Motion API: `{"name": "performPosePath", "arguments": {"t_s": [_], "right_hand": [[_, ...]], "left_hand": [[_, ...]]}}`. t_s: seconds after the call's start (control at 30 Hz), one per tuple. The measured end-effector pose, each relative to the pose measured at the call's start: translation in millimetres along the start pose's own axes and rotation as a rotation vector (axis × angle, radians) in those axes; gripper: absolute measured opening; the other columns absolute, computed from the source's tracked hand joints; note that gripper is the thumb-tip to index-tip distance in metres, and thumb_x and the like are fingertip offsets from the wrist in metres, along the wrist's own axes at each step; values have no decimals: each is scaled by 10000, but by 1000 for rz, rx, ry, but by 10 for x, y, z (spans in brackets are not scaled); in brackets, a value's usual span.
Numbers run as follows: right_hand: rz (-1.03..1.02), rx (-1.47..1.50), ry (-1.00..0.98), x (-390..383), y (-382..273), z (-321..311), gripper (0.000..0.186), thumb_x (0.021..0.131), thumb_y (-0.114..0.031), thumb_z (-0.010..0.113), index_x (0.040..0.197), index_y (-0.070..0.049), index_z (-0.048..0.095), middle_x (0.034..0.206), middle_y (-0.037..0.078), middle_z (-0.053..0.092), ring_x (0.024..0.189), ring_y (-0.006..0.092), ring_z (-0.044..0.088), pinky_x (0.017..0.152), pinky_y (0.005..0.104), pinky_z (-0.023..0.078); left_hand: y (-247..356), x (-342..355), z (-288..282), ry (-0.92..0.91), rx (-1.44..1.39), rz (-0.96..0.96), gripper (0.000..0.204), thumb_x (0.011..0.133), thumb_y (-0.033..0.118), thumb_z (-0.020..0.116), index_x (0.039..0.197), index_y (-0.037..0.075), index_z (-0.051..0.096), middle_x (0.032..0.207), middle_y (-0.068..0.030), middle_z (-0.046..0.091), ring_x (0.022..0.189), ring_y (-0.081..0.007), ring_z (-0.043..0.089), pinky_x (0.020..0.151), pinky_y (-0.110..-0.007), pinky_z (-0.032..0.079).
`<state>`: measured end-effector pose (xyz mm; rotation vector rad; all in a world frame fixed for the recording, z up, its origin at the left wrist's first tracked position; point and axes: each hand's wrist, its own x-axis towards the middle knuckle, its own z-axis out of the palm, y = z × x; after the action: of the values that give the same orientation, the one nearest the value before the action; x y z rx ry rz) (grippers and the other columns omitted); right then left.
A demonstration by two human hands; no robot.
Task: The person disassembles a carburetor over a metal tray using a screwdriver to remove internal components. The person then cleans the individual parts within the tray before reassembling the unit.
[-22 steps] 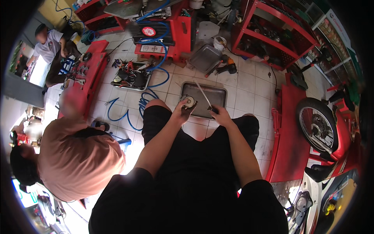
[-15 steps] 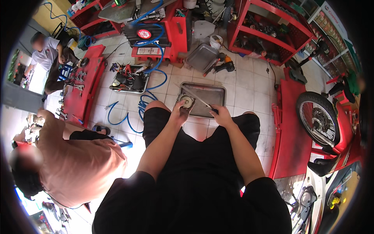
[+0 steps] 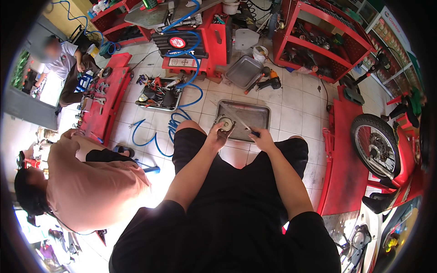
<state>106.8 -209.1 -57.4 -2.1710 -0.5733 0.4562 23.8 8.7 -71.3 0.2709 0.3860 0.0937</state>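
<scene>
My left hand point(image 3: 216, 137) is closed around a round, pale metal part point(image 3: 226, 124) with a dark rim, its ring-shaped face turned up. In my right hand point(image 3: 264, 140) is the dark handle of a long, flat grey file point(image 3: 242, 120). The file's blade slants up and to the left, passing close to the metal part; whether the two touch I cannot tell. Both hands are above the near edge of a shallow metal tray point(image 3: 266, 119) on the floor.
Beyond lie a second tray point(image 3: 246, 73), an orange-and-black power tool point(image 3: 271, 81) and a toolbox point(image 3: 159, 93). A blue air hose point(image 3: 195, 98) coils at left. Red lift platforms point(image 3: 347, 159) flank me, the right one beside a motorcycle wheel point(image 3: 375, 144). A co-worker point(image 3: 98, 182) sits close at left.
The whole view has shifted slightly, so everything appears a little lower and to the right. My hands keep their grips. The near co-worker's head and arms have moved a little.
</scene>
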Motion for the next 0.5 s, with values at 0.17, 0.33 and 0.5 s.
{"name": "performPosePath", "arguments": {"t_s": [0.17,0.33,0.5], "right_hand": [[301,354,293,166,281,17,251,881,-150,631,1074,11,630,703,70,588,569,147,550,495,321,437],[652,741,232,180,337,-14,137,889,-104,605,946,20,600,740,76,565,545,171,526,476,328,449],[672,848,183,162,285,-27,125,885,-88,602,922,30,587,742,82,563,556,181,535,485,342,469]], "left_hand": [[-41,13,-42,149,49,-20,510,766,88,703,1199,-2,448,1199,-154,527,1176,-312,497,1108,-439,358],[-76,9,-72,385,259,-90,445,747,118,757,1123,34,534,1160,-115,550,1095,-256,542,1025,-399,444],[-125,-43,-48,475,428,-159,460,697,100,809,1086,51,568,1087,-87,584,1042,-226,567,966,-375,480]]}}
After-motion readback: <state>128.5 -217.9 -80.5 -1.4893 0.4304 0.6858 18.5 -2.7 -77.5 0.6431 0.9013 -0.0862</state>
